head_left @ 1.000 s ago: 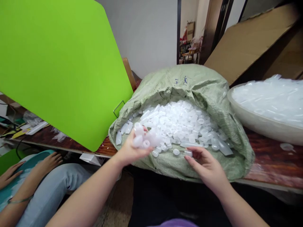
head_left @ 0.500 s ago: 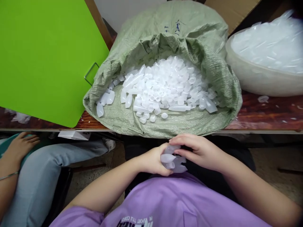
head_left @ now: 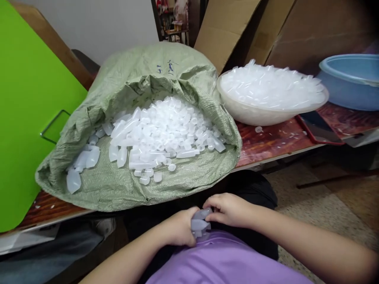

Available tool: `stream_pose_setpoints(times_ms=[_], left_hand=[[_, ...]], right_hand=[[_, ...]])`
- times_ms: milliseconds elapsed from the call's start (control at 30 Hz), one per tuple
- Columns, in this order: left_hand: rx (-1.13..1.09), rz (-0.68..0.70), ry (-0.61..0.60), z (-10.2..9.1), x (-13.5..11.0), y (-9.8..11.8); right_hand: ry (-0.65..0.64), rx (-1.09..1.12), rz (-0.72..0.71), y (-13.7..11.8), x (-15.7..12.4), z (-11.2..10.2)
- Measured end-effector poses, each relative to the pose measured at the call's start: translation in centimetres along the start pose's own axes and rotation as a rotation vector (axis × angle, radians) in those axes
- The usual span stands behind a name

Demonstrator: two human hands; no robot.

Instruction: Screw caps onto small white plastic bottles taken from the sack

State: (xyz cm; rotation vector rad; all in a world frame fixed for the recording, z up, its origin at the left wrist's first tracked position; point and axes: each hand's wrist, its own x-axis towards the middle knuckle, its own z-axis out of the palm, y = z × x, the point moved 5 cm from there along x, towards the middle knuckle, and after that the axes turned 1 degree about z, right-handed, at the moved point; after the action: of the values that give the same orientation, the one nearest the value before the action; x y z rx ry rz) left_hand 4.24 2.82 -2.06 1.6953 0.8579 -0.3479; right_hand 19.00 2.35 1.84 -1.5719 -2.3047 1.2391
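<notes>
Low in front of my purple shirt, my left hand [head_left: 181, 227] is wrapped round a bunch of translucent white plastic pieces [head_left: 200, 225] with pointed ends. My right hand [head_left: 229, 209] meets the bunch from the other side, its thumb and fingertips closed on the uppermost piece. How many pieces are in the grip is partly hidden by my fingers. Just beyond my hands, an open green woven sack [head_left: 183, 185] lies on the table. Small white plastic pieces [head_left: 177, 126], some short and ring-like, others longer, are heaped in its mouth.
A translucent bowl [head_left: 257, 116] piled with white plastic pieces stands right of the sack. Farther right are a dark flat object with a red edge [head_left: 321, 128] and a blue tub [head_left: 349, 94]. A green board [head_left: 26, 118] borders the left; cardboard [head_left: 225, 31] leans behind.
The view has swung right and up, bringing the blue tub into sight. Both hands stay together at the bunch; the right fingers now sit closer round the top piece.
</notes>
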Motion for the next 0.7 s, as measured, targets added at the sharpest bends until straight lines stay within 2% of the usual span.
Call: stream_pose_setpoints(times_ms=[67,200,367,500,600,633,700], left_hand=[[0.000,-0.027,-0.019,0.0,0.3,-0.1],[0.007,-0.043,-0.016,-0.2,0.5,0.0],[0.052,-0.030,0.032,-0.9,0.0,1.1],[0.085,-0.057,0.065,-1.2,-0.1,1.3],[0.094,0.024,0.079,-1.3,0.1,1.5],[0.100,0.032,0.080,-1.3,0.1,1.5],[0.100,0.016,0.091,-1.3,0.2,1.2]], right_hand=[[0.020,0.009,0.153,0.6,0.2,0.4],[0.059,0.019,0.235,1.2,0.1,0.9],[0.143,0.075,-0.084,0.5,-0.7,0.5],[0.183,0.043,0.016,1.5,-0.6,0.8],[0.214,0.055,-0.170,0.7,-0.6,0.7],[0.210,0.047,-0.185,0.6,-0.5,0.7],[0.203,0.022,-0.063,1.2,-0.4,0.7]])
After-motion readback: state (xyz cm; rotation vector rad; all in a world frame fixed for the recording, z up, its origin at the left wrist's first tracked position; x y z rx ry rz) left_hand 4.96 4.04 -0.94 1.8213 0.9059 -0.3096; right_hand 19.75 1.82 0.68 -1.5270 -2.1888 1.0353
